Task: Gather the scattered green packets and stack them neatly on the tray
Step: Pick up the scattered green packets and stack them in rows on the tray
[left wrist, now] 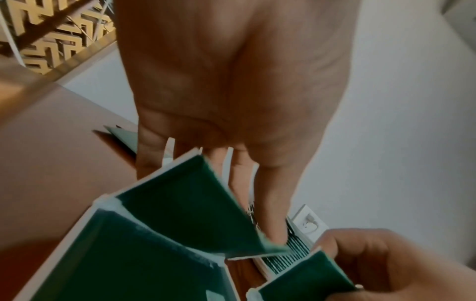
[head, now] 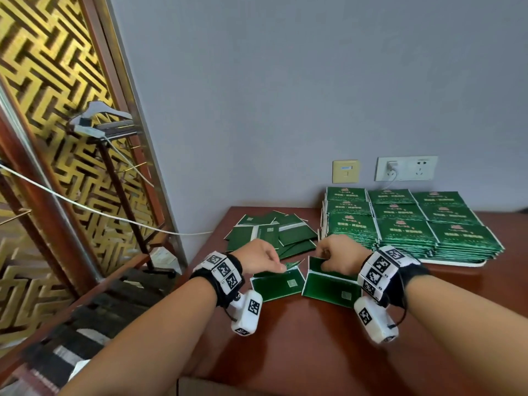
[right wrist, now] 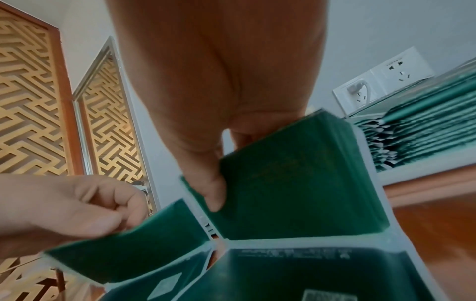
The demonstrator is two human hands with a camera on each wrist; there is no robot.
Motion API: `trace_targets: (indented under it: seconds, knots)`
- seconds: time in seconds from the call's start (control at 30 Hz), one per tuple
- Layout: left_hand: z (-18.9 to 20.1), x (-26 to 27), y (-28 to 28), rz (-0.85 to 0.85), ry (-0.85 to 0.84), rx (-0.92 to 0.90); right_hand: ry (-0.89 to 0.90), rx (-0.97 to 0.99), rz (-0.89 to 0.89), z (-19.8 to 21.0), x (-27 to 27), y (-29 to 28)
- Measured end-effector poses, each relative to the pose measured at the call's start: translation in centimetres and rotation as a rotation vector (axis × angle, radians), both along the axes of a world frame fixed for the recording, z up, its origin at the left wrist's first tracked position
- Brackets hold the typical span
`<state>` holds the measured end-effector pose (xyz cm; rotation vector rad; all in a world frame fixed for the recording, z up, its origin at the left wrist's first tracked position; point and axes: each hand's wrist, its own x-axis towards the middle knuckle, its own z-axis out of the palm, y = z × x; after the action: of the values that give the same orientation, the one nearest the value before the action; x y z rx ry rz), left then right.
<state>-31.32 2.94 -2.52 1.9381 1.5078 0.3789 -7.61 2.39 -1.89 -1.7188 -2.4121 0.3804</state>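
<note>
My left hand (head: 264,257) pinches a green packet (head: 275,284) folded open, its flap raised; the same packet (left wrist: 185,201) fills the left wrist view under the fingers (left wrist: 273,203). My right hand (head: 337,254) grips a second opened green packet (head: 328,285) just to the right, its thumb (right wrist: 213,195) pressed on the raised flap (right wrist: 291,183). Both packets hang just above the brown table (head: 300,338). Behind the hands lies a loose heap of scattered green packets (head: 271,232). On the white tray (head: 457,263) at the right stand neat stacks of green packets (head: 400,221).
A grey wall with sockets (head: 405,168) and a plugged white cable stands behind the tray. To the left are a gold lattice screen (head: 51,110) and a dark metal rack (head: 114,138), with a white cord (head: 85,208) running to the table's edge.
</note>
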Motion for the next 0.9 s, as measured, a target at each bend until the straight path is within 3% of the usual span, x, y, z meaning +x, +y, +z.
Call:
trace_targets:
  seconds: [0.23, 0.4, 0.5, 0.9]
  knots:
    - [-1.6, -0.4, -0.3, 0.064, 0.156, 0.015, 0.06, -0.188, -0.001, -0.9, 0.2, -1.6]
    - [-2.1, -0.7, -0.8, 0.056, 0.373, -0.021, -0.115, -0.226, -0.129, -1.0, 1.0, -1.7]
    - [-2.4, -0.7, -0.5, 0.091, 0.42, -0.033, -0.157, -0.263, -0.172, -1.3, 1.6, -1.8]
    - [-1.4, -0.1, -0.8, 0.155, 0.214, -0.09, -0.013, -0.255, -0.243, -0.9, 3.1, -2.4]
